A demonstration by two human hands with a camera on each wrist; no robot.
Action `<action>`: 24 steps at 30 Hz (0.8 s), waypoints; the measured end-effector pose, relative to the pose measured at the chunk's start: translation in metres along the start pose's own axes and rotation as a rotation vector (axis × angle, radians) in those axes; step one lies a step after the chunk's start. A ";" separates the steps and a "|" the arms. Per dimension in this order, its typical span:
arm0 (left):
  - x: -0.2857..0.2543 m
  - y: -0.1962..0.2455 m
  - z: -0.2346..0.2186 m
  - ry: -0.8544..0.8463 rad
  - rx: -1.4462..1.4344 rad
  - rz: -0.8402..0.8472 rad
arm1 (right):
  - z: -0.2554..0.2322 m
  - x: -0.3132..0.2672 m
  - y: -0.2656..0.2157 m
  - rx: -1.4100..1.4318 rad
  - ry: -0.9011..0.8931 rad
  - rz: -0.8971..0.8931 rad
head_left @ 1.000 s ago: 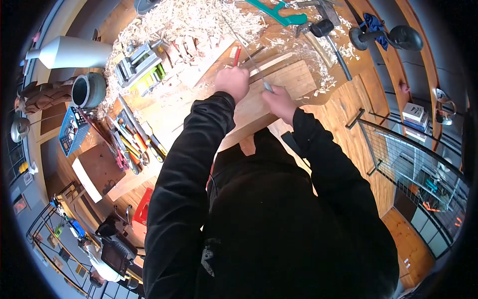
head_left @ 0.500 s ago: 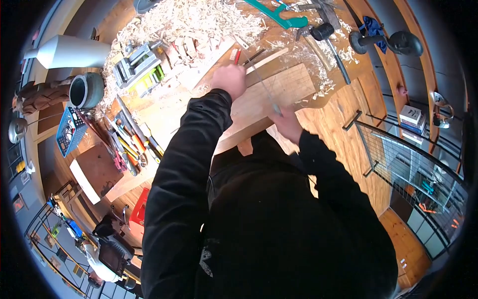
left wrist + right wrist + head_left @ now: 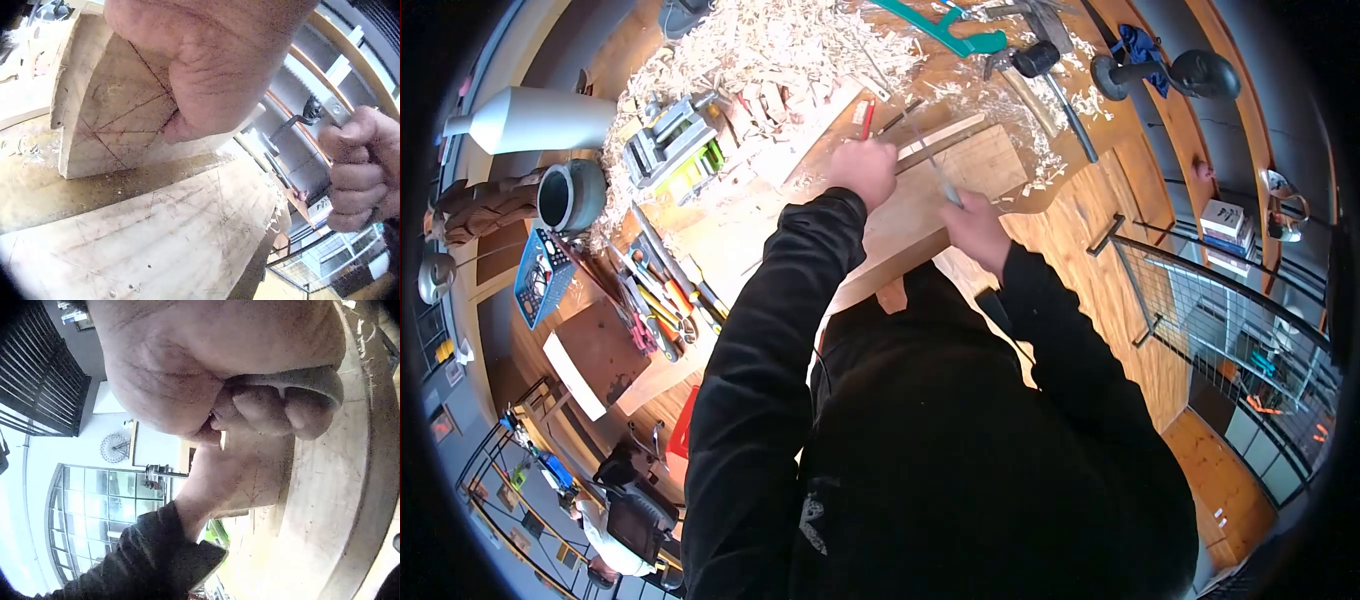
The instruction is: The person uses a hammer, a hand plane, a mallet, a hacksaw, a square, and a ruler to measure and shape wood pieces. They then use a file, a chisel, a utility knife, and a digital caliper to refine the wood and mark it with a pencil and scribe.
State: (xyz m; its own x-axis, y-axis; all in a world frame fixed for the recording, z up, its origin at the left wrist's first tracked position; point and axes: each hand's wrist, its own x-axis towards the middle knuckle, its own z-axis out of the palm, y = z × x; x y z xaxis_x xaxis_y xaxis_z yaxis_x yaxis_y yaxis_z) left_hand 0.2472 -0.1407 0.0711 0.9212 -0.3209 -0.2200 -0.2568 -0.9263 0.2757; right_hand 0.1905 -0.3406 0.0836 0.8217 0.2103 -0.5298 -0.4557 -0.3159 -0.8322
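My left hand (image 3: 864, 170) grips a pale wooden block (image 3: 125, 106), holding it on edge on the workbench. Crossing pencil lines mark the face of this block, and the thumb lies against it in the left wrist view. In my right hand (image 3: 978, 230) is a handsaw, its fingers wrapped round the grey handle (image 3: 312, 380). The thin toothed saw blade (image 3: 306, 78) points away from me and, in the head view, crosses the block just right of my left hand. A thick flat board (image 3: 990, 165) lies at the bench's near edge, below both hands.
Wood shavings (image 3: 770, 45) heap at the back, near a grey-green vise (image 3: 670, 145). Hand tools (image 3: 655, 300) lie left. A green-handled tool (image 3: 975, 43), a hammer (image 3: 1040, 25) and a mallet (image 3: 1035, 60) lie back right. A person (image 3: 610, 540) sits far left.
My right hand drew the saw back toward my body, then moved partway forward again. The left hand stays on the block in nearly the same place.
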 end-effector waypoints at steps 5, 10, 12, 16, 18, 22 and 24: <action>-0.001 -0.002 0.000 0.017 -0.010 -0.024 | 0.012 0.029 -0.006 0.026 -0.015 0.105; 0.003 -0.003 0.001 0.000 0.001 -0.016 | 0.013 0.032 -0.008 0.099 -0.041 0.124; 0.003 -0.004 0.001 0.001 0.002 -0.015 | 0.014 0.032 -0.009 0.124 -0.046 0.128; 0.004 -0.004 0.001 -0.005 0.006 -0.015 | 0.014 0.036 -0.004 0.104 -0.053 0.114; 0.003 -0.003 -0.001 -0.012 0.004 -0.020 | 0.015 0.040 0.001 0.091 -0.054 0.107; 0.005 -0.004 0.000 -0.013 -0.010 -0.032 | 0.018 0.041 -0.001 0.078 -0.038 0.037; 0.005 -0.003 -0.001 -0.013 -0.009 -0.034 | 0.017 0.040 -0.002 0.098 -0.036 0.052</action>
State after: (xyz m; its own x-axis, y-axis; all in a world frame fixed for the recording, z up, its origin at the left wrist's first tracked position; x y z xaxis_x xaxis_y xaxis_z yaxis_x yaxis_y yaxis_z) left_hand 0.2531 -0.1396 0.0699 0.9257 -0.2913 -0.2412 -0.2221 -0.9350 0.2765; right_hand 0.2187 -0.3154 0.0616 0.7841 0.2298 -0.5765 -0.5301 -0.2352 -0.8147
